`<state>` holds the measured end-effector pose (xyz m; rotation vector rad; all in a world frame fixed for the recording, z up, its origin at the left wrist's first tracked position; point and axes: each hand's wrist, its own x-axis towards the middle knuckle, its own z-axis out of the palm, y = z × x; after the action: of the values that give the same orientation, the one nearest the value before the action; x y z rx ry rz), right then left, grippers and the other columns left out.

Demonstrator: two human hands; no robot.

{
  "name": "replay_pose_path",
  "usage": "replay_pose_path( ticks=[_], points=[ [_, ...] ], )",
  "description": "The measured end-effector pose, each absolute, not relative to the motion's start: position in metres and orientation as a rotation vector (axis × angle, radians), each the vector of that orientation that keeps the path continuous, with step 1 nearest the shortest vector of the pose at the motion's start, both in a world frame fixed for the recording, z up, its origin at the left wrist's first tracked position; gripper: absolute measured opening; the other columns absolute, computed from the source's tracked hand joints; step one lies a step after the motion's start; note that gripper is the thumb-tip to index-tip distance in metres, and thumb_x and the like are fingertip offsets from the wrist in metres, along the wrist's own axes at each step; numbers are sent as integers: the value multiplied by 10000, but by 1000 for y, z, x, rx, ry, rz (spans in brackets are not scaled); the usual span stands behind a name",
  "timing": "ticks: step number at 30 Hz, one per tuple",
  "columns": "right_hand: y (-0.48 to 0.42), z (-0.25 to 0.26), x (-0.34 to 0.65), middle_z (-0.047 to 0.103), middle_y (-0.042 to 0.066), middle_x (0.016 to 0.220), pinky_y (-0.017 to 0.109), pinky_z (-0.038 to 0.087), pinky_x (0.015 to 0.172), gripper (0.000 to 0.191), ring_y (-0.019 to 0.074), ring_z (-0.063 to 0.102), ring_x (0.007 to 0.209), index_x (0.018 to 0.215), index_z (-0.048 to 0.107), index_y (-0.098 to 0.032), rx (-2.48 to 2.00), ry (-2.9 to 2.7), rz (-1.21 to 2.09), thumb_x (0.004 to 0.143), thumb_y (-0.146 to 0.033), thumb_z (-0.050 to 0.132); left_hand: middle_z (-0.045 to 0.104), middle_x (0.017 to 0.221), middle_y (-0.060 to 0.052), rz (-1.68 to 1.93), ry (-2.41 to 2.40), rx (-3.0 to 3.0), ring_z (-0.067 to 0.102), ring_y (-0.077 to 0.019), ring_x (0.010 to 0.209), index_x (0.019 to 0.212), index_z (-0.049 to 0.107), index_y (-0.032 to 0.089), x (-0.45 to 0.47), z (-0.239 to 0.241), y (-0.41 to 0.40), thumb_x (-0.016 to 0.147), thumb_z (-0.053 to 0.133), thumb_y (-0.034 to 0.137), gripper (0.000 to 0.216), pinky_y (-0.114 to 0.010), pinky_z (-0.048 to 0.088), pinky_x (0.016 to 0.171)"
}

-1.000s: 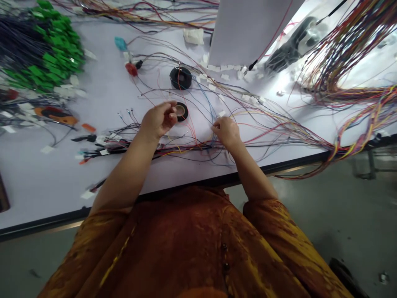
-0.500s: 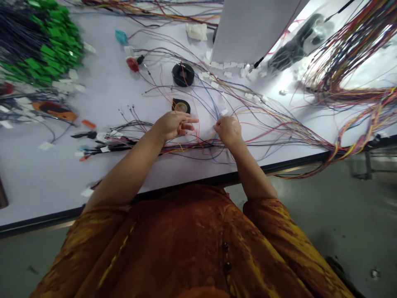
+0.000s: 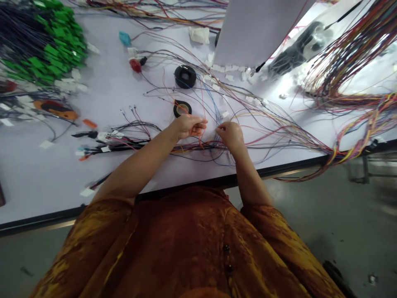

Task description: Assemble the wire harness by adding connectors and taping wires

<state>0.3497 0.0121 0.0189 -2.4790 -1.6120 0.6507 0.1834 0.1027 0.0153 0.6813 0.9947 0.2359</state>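
My left hand (image 3: pixel 188 126) is closed in a pinch on thin coloured wires (image 3: pixel 201 103) that rise from a bundle (image 3: pixel 186 147) lying across the white table (image 3: pixel 46 178). My right hand (image 3: pixel 231 134) sits a short way to the right, fingers curled on the same bundle. A small roll of black tape (image 3: pixel 182 109) lies just beyond my left hand, not touched. A second, larger black tape roll (image 3: pixel 185 76) lies further back.
A heap of green connectors on dark wires (image 3: pixel 52 49) fills the far left. Orange-handled pliers (image 3: pixel 56 108) lie at left. A white upright panel (image 3: pixel 257 29) stands at the back. Long multicoloured wires (image 3: pixel 350 136) trail off the table's right edge. Small white connectors (image 3: pixel 229 68) are scattered behind.
My left hand moved right from the small tape roll toward the right hand and closed its fingers on wires. The right hand stayed on the bundle.
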Motion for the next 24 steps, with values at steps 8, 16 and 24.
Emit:
replay_pose_path(
  ticks=[8,16,24],
  points=[
    [16,13,321,707,122,944,330,484,810,150,242,651,915,886,721,-164,-2385,-1626,641,860,-199,577,613,530,-29,278,949,900,312,1,320,608,612,104,189,15,93,878,625,89,270,-164,220,354],
    [15,-18,338,650,53,882,305,532,760,101,161,613,800,811,653,-177,-1656,-1563,810,755,-163,569,544,529,65,498,990,1102,315,-6,287,697,563,142,190,7,89,892,647,195,219,-162,247,304],
    [110,-55,380,485,188,1386,294,561,530,788,153,638,764,1565,242,-197,-1673,-1023,786,827,-276,505,654,661,16,711,1012,1352,400,-24,315,756,629,155,158,22,68,846,680,346,217,-170,312,301]
  ],
)
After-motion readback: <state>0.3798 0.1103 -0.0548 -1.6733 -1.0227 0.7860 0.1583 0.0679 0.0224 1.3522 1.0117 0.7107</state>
